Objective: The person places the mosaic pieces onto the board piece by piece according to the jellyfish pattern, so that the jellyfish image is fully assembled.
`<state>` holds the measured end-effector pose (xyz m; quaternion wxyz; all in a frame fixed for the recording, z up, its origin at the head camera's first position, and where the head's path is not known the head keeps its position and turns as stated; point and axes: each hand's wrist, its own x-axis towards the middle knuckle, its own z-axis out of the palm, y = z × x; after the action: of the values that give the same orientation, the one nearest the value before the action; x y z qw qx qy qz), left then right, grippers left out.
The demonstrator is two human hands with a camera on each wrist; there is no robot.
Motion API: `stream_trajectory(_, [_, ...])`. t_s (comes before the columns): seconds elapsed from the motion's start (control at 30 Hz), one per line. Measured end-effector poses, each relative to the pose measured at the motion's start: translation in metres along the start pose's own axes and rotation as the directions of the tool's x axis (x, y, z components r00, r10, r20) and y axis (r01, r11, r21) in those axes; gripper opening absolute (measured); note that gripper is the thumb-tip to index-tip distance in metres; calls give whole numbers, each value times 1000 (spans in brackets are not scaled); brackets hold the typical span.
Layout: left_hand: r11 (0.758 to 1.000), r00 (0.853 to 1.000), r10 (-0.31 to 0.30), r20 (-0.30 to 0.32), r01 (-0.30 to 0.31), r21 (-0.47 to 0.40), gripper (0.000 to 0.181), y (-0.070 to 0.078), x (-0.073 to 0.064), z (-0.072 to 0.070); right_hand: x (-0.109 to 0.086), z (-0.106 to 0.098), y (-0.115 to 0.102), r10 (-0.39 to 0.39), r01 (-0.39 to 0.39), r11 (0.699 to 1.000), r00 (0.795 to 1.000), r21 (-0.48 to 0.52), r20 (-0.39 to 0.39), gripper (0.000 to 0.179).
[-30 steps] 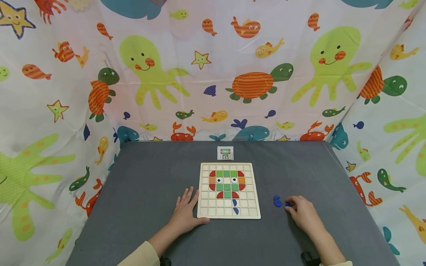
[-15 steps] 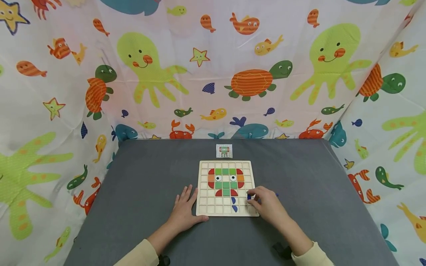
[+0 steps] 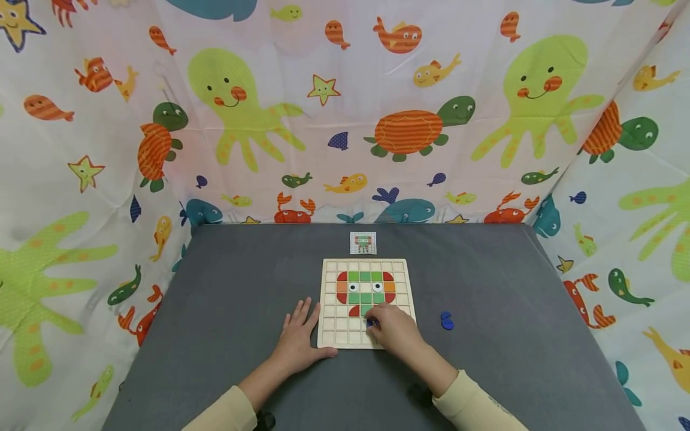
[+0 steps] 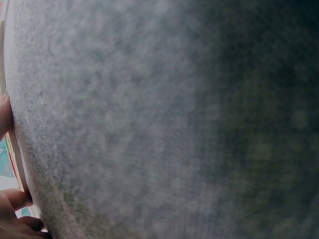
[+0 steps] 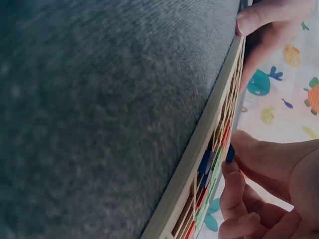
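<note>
A square wooden grid board (image 3: 334,340) lies on the table. Red, green and orange tiles (image 3: 365,276) and two eye tiles fill part of its upper half. My left hand (image 3: 293,344) rests at the board's lower left corner, fingers straight along the side and thumb at the front edge. Over the board's lower middle, my right hand (image 3: 398,330) pinches a small blue piece (image 5: 230,154) between thumb and fingertips. Two blue pieces (image 5: 205,162) sit in the grid below it, mostly hidden by the right hand in the head view.
More blue pieces (image 3: 447,321) lie on the grey table (image 3: 248,281), right of the board. Behind the board is a small picture card (image 3: 363,243) with a similar coloured figure. A sea-animal curtain (image 3: 323,161) surrounds the table's back and sides.
My right hand has moved left from the blue pieces on the table to the board, carrying one blue piece. The left hand has stayed at the board's corner.
</note>
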<state>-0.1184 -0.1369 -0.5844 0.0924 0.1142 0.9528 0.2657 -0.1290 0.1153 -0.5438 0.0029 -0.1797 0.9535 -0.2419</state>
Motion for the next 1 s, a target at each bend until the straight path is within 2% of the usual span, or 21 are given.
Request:
stream_trajectory(0.27, [1000,1000,4,1,-4,-6,113,0,-1,-1,5,5,-5,51,-48,998,997,-43,56,15])
stream_trajectory(0.7, [1000,1000,7,-4,-7,-2,114,-3,0,1,9,8,-2,55,-54,998,998,-45,30,17])
stream_trajectory(0.87, [1000,1000,2,3,-2,1,114,-2,0,0,6,1,-2,53,-52,998,999,-17,10,18])
stream_trajectory(1.0, [1000,1000,-3,8,3,1,115,-1,1,1,0,-13,5,109,-109,994,994,12,-3,20])
